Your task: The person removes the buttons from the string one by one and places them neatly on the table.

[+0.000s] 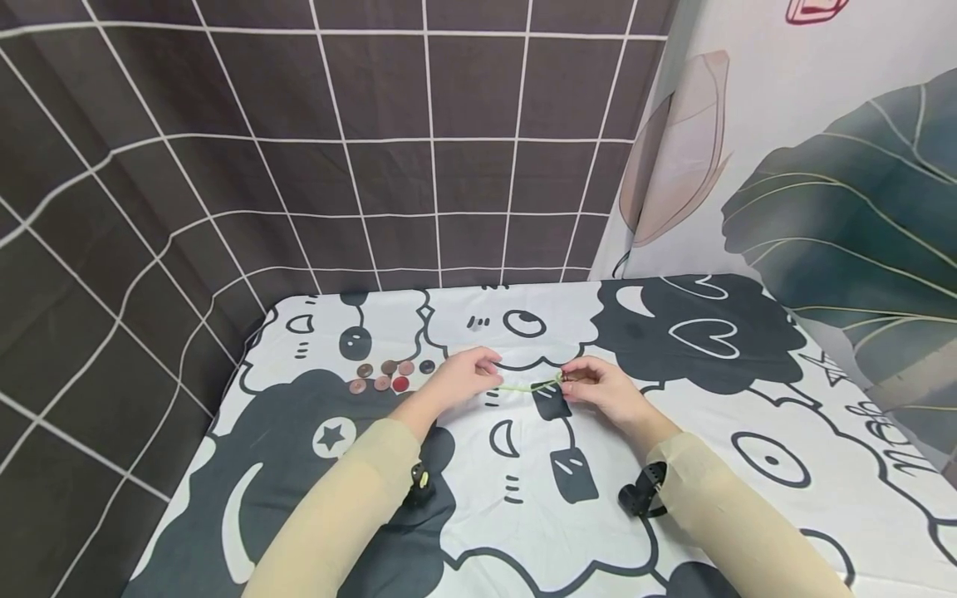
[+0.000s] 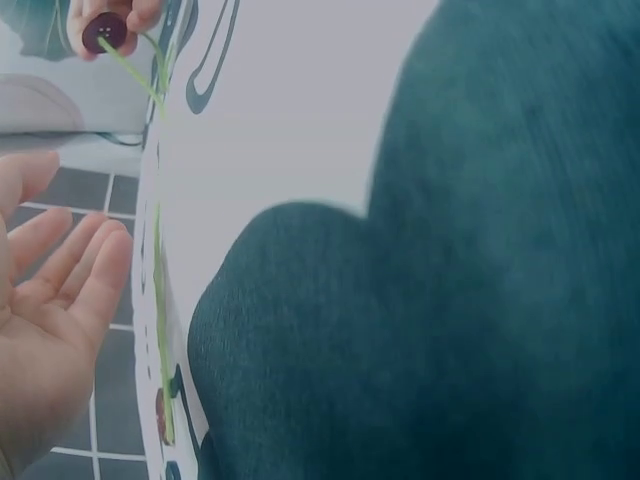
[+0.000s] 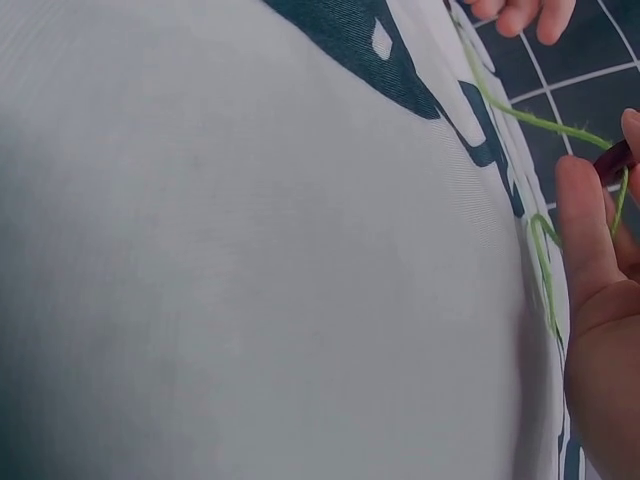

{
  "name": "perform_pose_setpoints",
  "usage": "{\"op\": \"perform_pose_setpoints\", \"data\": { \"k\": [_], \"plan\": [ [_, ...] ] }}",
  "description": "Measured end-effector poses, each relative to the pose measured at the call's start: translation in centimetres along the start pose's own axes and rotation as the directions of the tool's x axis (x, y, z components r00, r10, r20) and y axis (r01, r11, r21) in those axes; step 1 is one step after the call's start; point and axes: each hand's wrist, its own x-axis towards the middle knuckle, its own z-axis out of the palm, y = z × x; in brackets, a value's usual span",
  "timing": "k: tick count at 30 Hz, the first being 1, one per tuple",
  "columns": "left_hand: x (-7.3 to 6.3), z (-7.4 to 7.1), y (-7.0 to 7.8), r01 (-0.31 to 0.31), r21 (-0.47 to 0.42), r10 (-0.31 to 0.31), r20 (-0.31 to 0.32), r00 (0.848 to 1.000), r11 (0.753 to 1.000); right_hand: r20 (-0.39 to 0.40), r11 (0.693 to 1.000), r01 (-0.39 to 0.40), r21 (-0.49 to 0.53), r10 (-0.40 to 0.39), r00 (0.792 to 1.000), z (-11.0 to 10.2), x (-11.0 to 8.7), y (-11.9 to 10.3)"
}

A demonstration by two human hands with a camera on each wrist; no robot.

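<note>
My right hand [image 1: 604, 390] pinches a dark red button [image 2: 104, 33] between thumb and fingertips. Light green yarn [image 2: 159, 270] passes through a hole in that button. In the right wrist view the yarn [image 3: 545, 124] stretches from the button toward the other hand, and a loose length hangs below. My left hand [image 1: 465, 375] is beside the yarn's far part; in the left wrist view its fingers [image 2: 100, 275] are spread, with nothing between them. A small reddish-brown thing [image 2: 160, 415], partly hidden, lies near the yarn's lower end.
Several loose buttons lie left of the left hand, among them a bright red button [image 1: 400, 384] and a dark button [image 1: 427, 366]. Black-and-white patterned cloth [image 1: 486, 531] covers the table. A dark grid curtain [image 1: 389, 174] hangs behind, and a leaf-print curtain [image 1: 845, 216] hangs at right.
</note>
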Motion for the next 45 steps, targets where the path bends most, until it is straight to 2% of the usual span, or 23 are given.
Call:
{"op": "perform_pose_setpoints", "data": {
  "k": [8, 18, 28, 36, 45],
  "plan": [
    [0.6, 1.1, 0.1, -0.028, -0.010, 0.028, 0.013, 1.000, 1.000, -0.003, 0.999, -0.030, -0.024, 0.030, 1.000, 0.0, -0.1, 0.0],
    [0.7, 1.6, 0.6, -0.017, -0.007, 0.017, 0.025, 1.000, 1.000, -0.015, 0.999, -0.034, -0.015, 0.034, 0.999, 0.2, 0.1, 0.0],
    [1.1, 2.8, 1.5, -0.038, -0.088, 0.045, 0.070, 0.997, 0.995, 0.003, 0.999, -0.043, -0.014, 0.044, 0.999, 0.4, 0.2, 0.1],
    [1.3, 3.5, 1.6, -0.040, -0.094, 0.049, 0.095, 0.994, 0.995, 0.014, 0.995, -0.036, -0.093, 0.037, 0.999, 0.5, 0.4, -0.1],
    [1.6, 4.2, 2.0, -0.060, -0.119, 0.071, 0.089, 0.993, 0.991, 0.014, 0.997, -0.004, -0.078, 0.005, 1.000, 0.4, 0.3, 0.2]
  ]
}}
